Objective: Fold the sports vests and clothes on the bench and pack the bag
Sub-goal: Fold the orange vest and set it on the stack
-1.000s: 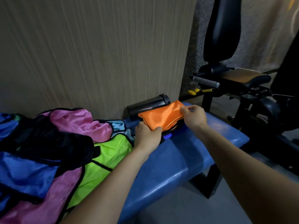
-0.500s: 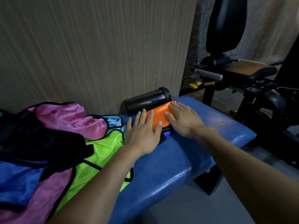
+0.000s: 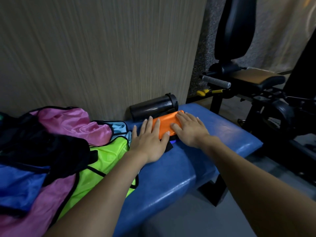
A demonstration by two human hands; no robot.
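A folded orange vest [image 3: 166, 123] lies on the blue padded bench [image 3: 196, 161], on top of something dark with a blue edge [image 3: 171, 142]. My left hand [image 3: 150, 139] presses flat on its left end with straight fingers. My right hand [image 3: 189, 129] presses flat on its right end. A loose heap of vests covers the bench's left part: neon green [image 3: 106, 161], pink [image 3: 73, 124], blue [image 3: 18, 185], light blue [image 3: 119, 128] and a black garment [image 3: 42, 147]. No bag is plainly visible.
A black bottle [image 3: 152, 106] lies on its side against the wood-grain wall [image 3: 102, 48], just behind the orange vest. Black gym equipment [image 3: 256, 86] with a padded seat and grey handle stands to the right. Grey floor lies below the bench.
One second ago both hands held the orange vest up by its ends; they lowered it onto the bench and now lie flat on it.
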